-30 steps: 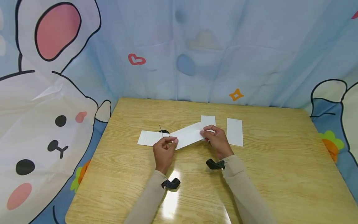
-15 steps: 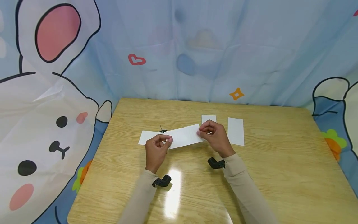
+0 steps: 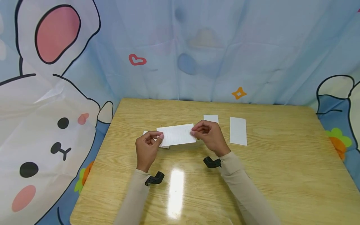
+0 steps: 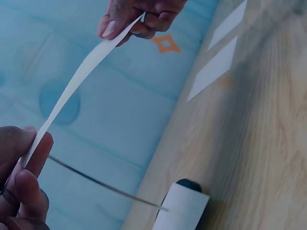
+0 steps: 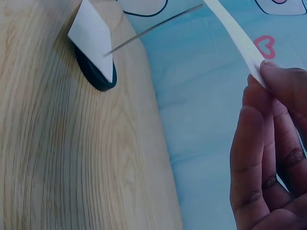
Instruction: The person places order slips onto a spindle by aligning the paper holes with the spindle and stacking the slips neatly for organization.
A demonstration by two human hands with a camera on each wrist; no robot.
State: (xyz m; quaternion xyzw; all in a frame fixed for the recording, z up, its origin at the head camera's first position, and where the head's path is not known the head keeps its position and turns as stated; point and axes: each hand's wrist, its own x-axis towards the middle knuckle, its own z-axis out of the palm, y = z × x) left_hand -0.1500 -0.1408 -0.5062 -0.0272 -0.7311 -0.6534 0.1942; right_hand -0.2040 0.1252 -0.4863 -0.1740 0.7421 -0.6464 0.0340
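Both hands hold a white paper slip level above the table, in a slight bow. The left hand pinches its left end between thumb and fingers; the right hand pinches its right end. Below and behind it stands a bill spike, a thin metal spike on a black base. Another white slip lies on that base with the spike through it. The spike's upper end is near the held slip; whether they touch I cannot tell. The held slip hides most of the spike in the head view.
On the wooden table, two more white slips lie to the right: one slip partly behind the right hand, and another slip further right. A blue cartoon curtain hangs behind the table's back edge.
Both hands have moved left with the slip, the left hand further. The slip has turned from slanted to nearly level and now covers most of the spike and base.
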